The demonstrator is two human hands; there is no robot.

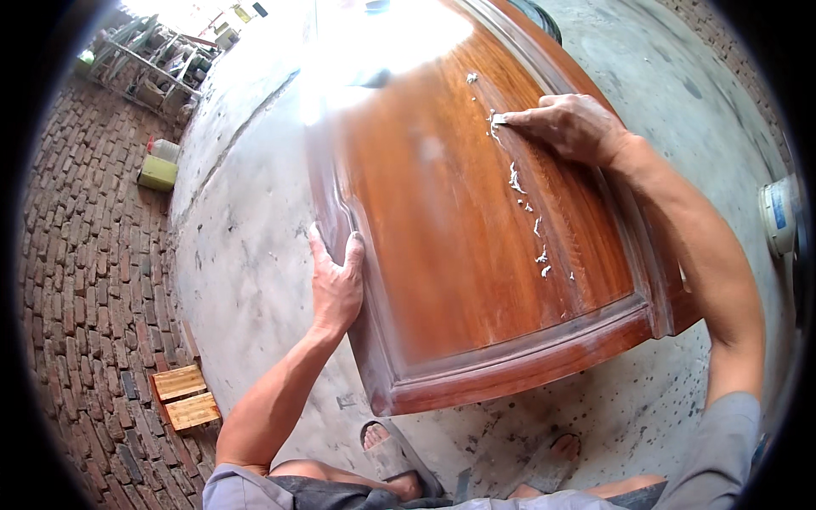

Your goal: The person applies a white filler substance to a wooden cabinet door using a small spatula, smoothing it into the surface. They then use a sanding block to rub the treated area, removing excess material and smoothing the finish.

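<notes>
A reddish-brown wooden door panel [442,246] with a raised frame lies in front of me, its upper part washed out by glare. My left hand [337,285] grips the panel's left edge, with thumb and forefinger on either side of the frame moulding. On the right half of the panel, my right hand [578,127] reaches over with its forefinger stretched forward. Its fingertips press a small pale flat piece [500,120] against the wood; its exact kind is unclear. White shavings [515,178] lie in a broken line down the panel below those fingertips.
A brick surface [93,272] runs along the left, with a small wooden-slat object [185,397] beside it. Farther up are a yellow-green container [158,172] and a cluttered rack [149,64]. A white bucket [777,217] stands at right. My sandalled foot [393,455] is on the concrete floor [246,246].
</notes>
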